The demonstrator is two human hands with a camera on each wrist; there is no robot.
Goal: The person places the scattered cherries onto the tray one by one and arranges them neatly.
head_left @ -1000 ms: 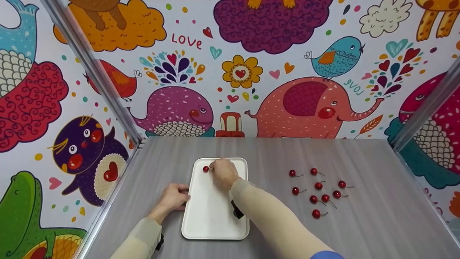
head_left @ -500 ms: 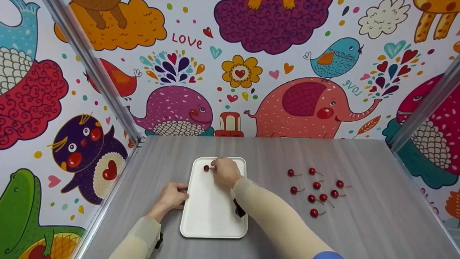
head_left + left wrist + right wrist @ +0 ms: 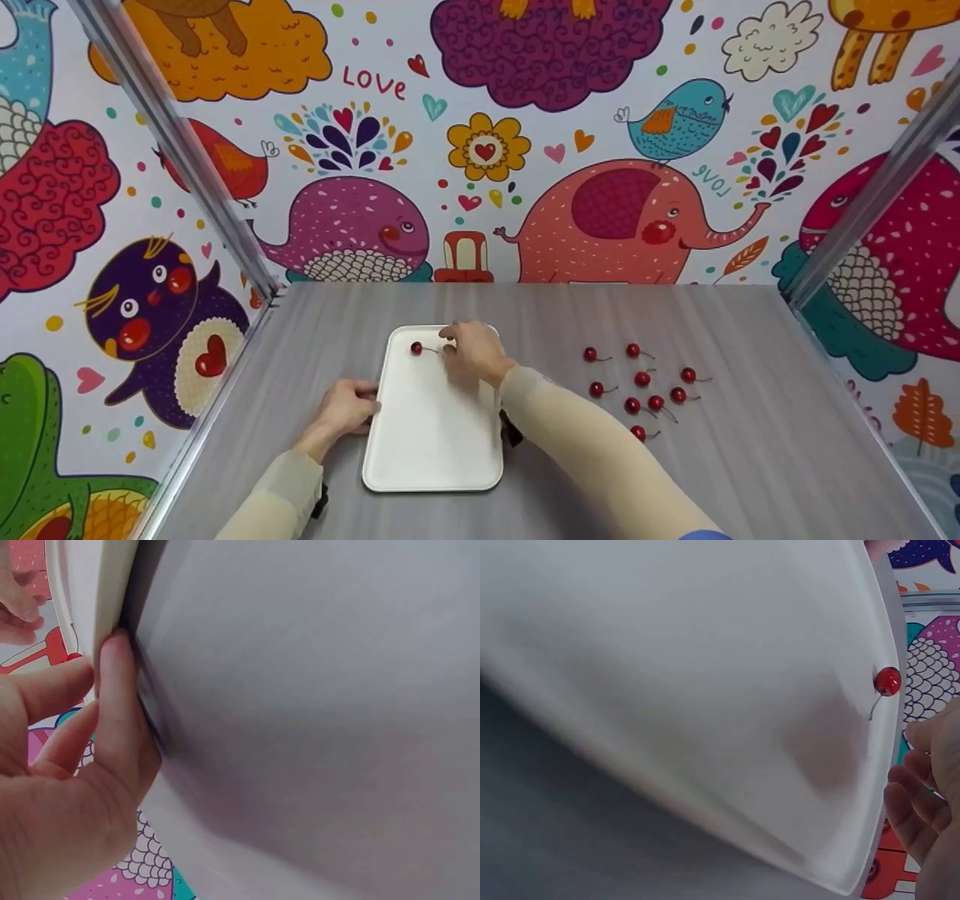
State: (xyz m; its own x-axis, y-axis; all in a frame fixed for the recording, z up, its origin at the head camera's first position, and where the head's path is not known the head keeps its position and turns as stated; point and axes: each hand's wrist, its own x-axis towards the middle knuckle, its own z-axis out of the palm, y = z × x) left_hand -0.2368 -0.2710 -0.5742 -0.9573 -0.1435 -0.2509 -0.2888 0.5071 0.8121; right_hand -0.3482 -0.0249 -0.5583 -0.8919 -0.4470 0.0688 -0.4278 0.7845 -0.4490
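A white rectangular tray (image 3: 435, 442) lies on the table with one red cherry (image 3: 416, 348) inside, near its far left corner. The cherry's stem points right, toward my right hand (image 3: 476, 351). That hand hovers above the tray's far end, thumb and fingers parted, nothing between them. In the right wrist view, a gap shows between the fingers (image 3: 907, 817) and the cherry (image 3: 887, 681). My left hand (image 3: 345, 409) holds the tray's left edge. From the left wrist, thumb and fingers (image 3: 116, 690) pinch the tray's rim (image 3: 112, 585).
Several more cherries (image 3: 643, 379) with stems lie scattered on the grey wood-grain table (image 3: 555, 315), right of the tray. A wall with cartoon animals (image 3: 600, 217) stands behind the table, and metal posts (image 3: 847, 217) rise at both back corners.
My right hand has let go of the cherry's stem, its fingers spreading and drawing slightly right. The cherry stays in the tray. My left hand keeps its hold; the head view has shifted a little.
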